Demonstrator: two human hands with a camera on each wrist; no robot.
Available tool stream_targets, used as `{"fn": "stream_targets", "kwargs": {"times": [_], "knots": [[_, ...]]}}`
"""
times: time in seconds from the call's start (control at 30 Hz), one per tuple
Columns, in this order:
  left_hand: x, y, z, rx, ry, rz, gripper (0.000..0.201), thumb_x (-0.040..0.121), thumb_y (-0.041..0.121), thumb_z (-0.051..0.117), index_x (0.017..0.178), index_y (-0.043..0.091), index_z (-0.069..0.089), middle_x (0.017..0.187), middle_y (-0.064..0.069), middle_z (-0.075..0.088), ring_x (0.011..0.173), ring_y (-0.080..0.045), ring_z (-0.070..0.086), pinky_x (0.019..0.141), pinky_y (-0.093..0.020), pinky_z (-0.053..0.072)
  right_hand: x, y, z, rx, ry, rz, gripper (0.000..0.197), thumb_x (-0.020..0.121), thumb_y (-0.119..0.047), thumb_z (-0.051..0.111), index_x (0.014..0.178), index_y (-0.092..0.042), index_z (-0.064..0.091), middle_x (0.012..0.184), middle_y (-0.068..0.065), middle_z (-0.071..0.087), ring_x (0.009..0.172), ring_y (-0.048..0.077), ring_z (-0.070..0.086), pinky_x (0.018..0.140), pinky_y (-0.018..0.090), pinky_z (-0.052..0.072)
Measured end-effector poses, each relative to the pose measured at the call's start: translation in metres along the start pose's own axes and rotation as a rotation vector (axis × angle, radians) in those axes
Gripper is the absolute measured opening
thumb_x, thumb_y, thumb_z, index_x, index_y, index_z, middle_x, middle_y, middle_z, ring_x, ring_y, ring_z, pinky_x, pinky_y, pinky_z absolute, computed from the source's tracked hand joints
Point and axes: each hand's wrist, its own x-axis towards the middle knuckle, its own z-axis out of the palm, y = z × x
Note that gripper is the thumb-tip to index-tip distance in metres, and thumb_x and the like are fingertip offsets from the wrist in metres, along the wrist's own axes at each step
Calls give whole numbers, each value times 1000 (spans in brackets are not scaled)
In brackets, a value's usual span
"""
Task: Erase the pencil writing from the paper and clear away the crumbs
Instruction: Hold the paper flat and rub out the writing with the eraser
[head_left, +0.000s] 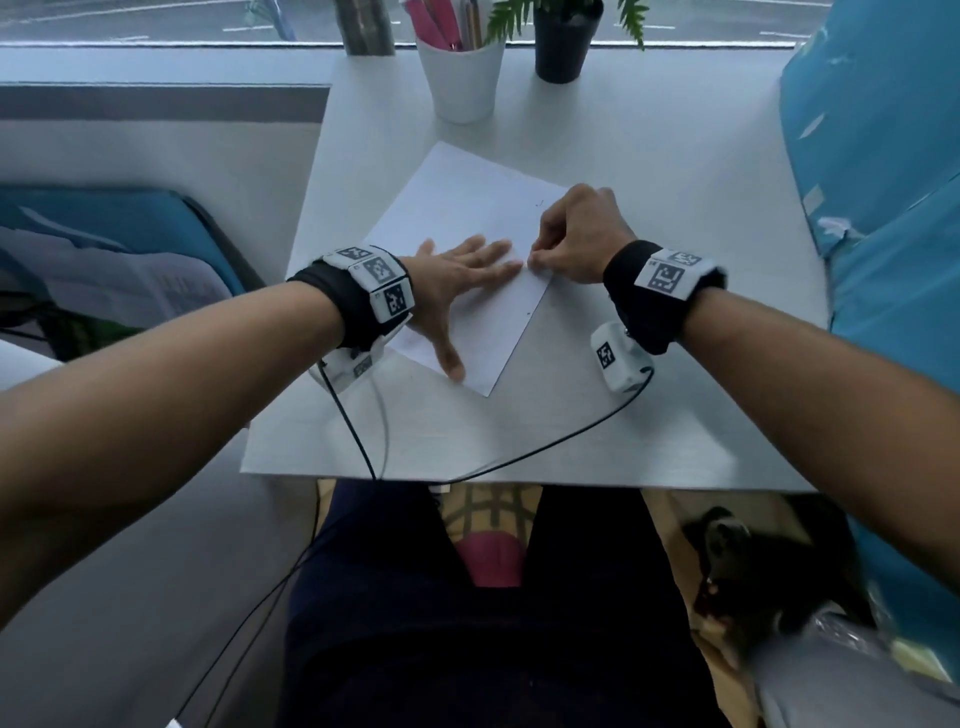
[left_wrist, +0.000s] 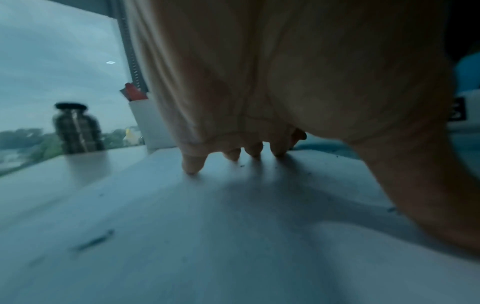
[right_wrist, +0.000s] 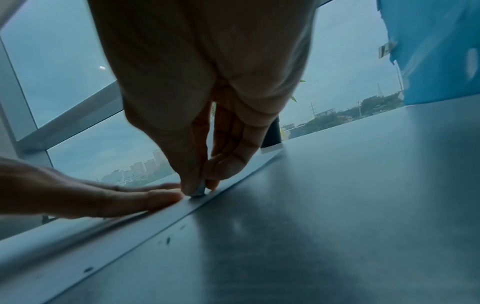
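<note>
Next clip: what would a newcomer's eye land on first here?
First, the two hands meeting mid-table on the white paper: the left hand lies flat, holding the sheet down, while the right hand pinches a small eraser against the paper near its right edge. Next, dark crumbs dot the sheet and table. Behind stand a white pen cup and a potted plant.

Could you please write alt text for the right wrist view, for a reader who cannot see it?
The right hand pinches a small eraser against the edge of a sheet of paper, while the left hand lies flat on it. Dark crumbs dot the paper and grey table; windows stand behind.
</note>
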Motion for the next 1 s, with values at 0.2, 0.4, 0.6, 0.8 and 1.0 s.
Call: {"fn": "stream_targets", "kwargs": {"times": [0.2, 0.4, 0.6, 0.8, 1.0], "knots": [[4, 9, -3, 22, -60, -83, 167, 27, 73, 84, 149, 37, -25, 155, 12, -35, 144, -17, -31, 113, -68, -5, -35, -23, 22, 38, -8, -41, 6, 70, -13, 71, 68, -9, 73, 67, 4, 70, 63, 16, 62, 68, 27, 54], [4, 11, -5, 35, -64, -95, 168, 28, 70, 86, 149, 37, -25, 155, 11, -36, 144, -18, -30, 114, -67, -4, -31, -24, 14, 67, -43, -59, 8, 69, -16, 74, 67, -9, 73, 62, 3, 65, 58, 12, 56, 59, 22, 43], [4, 9, -4, -3, -72, -145, 169, 17, 79, 80, 146, 47, -25, 150, 6, -45, 140, -22, -37, 114, -63, -10, -59, -48, 36, 61, -171, -140, 3, 70, -10, 73, 67, -9, 73, 58, -3, 62, 50, 1, 49, 60, 1, 34], [0, 10, -7, 5, -69, -134, 166, 26, 71, 86, 146, 45, -26, 153, 5, -42, 142, -23, -35, 114, -66, -6, -17, -21, 6, 19, 33, 1, 11, 70, -19, 73, 71, -8, 76, 70, 10, 72, 62, 11, 57, 64, 12, 40], [-1, 13, -5, 22, -56, -136, 166, 25, 72, 85, 145, 47, -26, 153, 5, -41, 142, -23, -34, 113, -68, -5, -54, -37, 28, 35, -160, -124, 8, 70, -14, 75, 70, -6, 75, 64, 6, 69, 55, 8, 57, 55, 18, 47]]}}
